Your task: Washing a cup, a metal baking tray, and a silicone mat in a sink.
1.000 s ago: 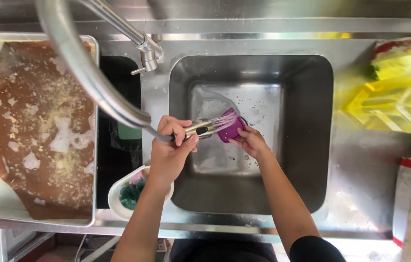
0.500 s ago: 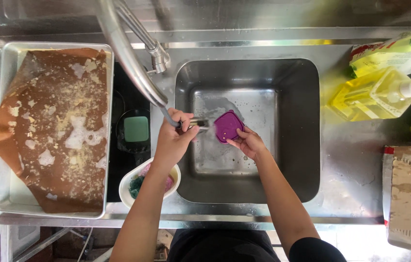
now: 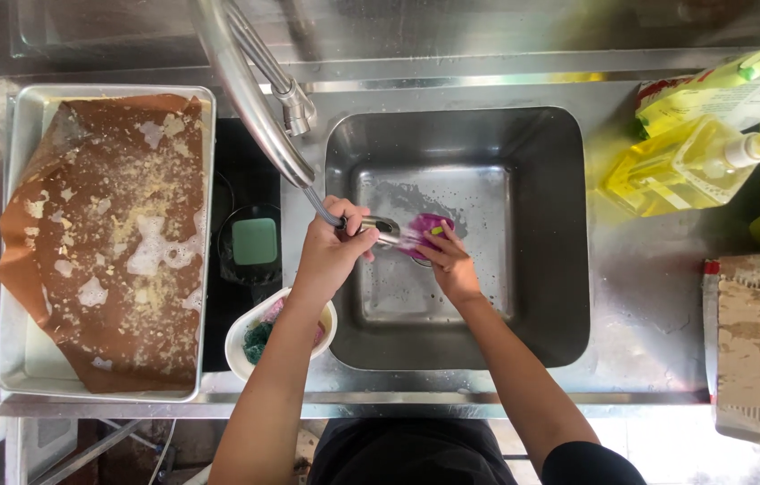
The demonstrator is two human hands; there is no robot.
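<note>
Since a moment ago, both of my hands have drifted a little toward the centre of the sink basin (image 3: 541,233), and the purple piece has turned, so I now see less of its flat face than before; it looks as if the rinse has moved on to another side of it. My left hand (image 3: 330,256) is clenched around the spray head (image 3: 371,226) at the end of the flexible faucet hose (image 3: 254,108), aiming its water sideways across the basin. My right hand (image 3: 452,265) has its fingers (image 3: 429,250) grasping the small purple item (image 3: 429,229), held in the jet just above the basin floor, close to the drain; I cannot tell exactly what kind of object it is. Left of the basin, a white bowl (image 3: 241,337) with scrubbing pads sits at the sink's front edge, and beyond it a metal tray (image 3: 12,359) holds a soapy brown baking sheet liner (image 3: 110,242). Right of the basin lies a yellow soap bottle (image 3: 676,166).
</note>
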